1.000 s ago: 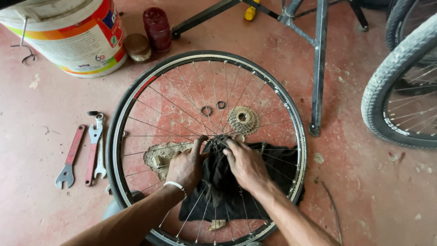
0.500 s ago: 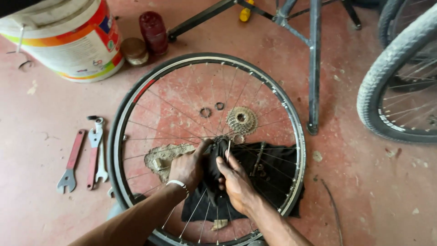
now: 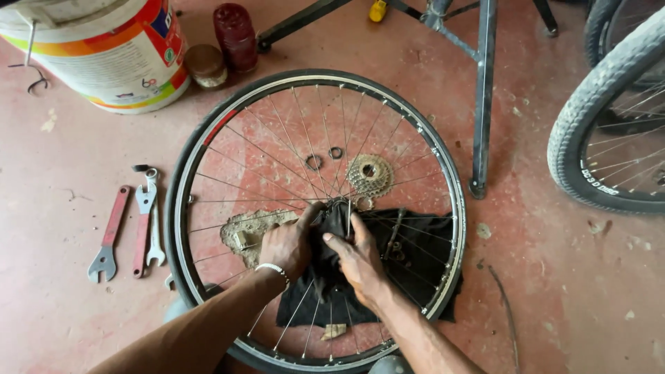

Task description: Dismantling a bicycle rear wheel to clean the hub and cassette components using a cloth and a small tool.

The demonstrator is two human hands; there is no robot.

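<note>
Firstly, landmark: bicycle wheel [image 3: 208, 138], flat on the red floor [image 3: 554, 277].
Spanners [image 3: 128, 225]: just left of the wheel.
Left hand [image 3: 287, 246]: closed on the black rag [image 3: 415, 256] at the wheel's hub.
Rag: bunched over the hub, between both hands, the rest trailing right under the spokes.
Right hand [image 3: 360, 260]: fingers bent, pressing the rag.
Cassette [image 3: 370, 174]: inside the wheel, above-right of the hub.
Risk, judged: rag may snag on spokes; fingers may get pinched between them.
</note>
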